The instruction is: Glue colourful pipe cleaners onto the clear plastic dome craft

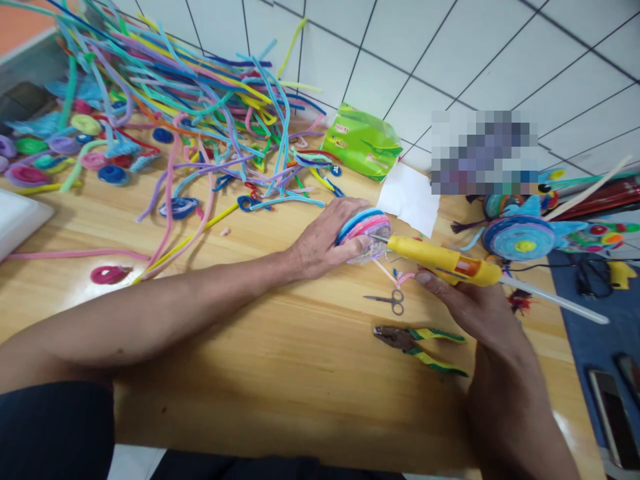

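Observation:
My left hand [325,243] grips a round piece [364,230] wound with blue, pink and purple pipe cleaners, its near side looking clear or pale. In my right hand [463,300] is a yellow glue gun [435,257], a long white glue stick [560,301] poking out of its back. The metal nozzle points left and meets the near side of the round piece, beside my left thumb. Just below the nozzle, a pale and pink pipe cleaner [405,279] lies near my right thumb.
Small scissors [393,301] and green-yellow pliers [417,343] lie below my hands. Pipe cleaners [200,87] pile up at the back left. Behind stand a green packet [363,141] and white paper [411,200]. A blue coiled fish shape [520,237] and phone [614,417] are right.

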### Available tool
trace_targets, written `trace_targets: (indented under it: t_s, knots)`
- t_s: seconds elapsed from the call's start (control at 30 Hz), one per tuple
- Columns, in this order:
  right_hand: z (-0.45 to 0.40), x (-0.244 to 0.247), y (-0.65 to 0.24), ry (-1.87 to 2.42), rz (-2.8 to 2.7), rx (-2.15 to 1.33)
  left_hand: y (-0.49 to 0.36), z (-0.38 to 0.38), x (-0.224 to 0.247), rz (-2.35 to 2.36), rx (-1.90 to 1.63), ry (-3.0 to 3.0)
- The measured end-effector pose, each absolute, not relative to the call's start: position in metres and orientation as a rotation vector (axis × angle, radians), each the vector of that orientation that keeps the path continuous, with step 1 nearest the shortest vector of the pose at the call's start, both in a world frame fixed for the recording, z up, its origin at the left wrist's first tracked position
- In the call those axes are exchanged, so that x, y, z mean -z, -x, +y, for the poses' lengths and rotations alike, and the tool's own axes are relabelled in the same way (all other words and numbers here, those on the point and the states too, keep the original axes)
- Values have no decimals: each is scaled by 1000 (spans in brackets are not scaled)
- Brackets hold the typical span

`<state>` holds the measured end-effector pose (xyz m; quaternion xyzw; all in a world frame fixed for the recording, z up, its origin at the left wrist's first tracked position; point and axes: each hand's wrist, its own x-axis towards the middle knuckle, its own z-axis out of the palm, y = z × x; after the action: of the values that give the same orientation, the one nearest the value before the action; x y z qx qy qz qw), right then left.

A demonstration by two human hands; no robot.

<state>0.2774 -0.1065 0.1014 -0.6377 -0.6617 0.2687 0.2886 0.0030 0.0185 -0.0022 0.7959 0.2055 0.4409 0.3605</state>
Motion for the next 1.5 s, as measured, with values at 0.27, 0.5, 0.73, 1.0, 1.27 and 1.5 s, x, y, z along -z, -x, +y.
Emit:
trace_targets:
  t_s: [0.27, 0.5, 0.73, 1.0, 1.27, 1.5]
  knots:
    - [-105, -104, -274, 1742, -1701, -722, -4, 18, 1, 545, -1134, -2039]
    - [-107, -103, -276, 1767, -1673, -730, -3, 17, -2, 580, -1100, -2031]
    - [-109, -97, -280, 1771, -1639, -716, -2, 18, -1, 573, -1090, -2064]
    - [-106, -103, -273, 1749, -1661, -742, -4, 18, 1, 553, -1122, -2084]
    - [-107, -102, -276, 1781, -1669, -761, -4, 18, -1, 565, -1113, -2061]
    - [-108, -106, -271, 1838, -1521, -792, -4, 17, 0, 566, -1113, -2063]
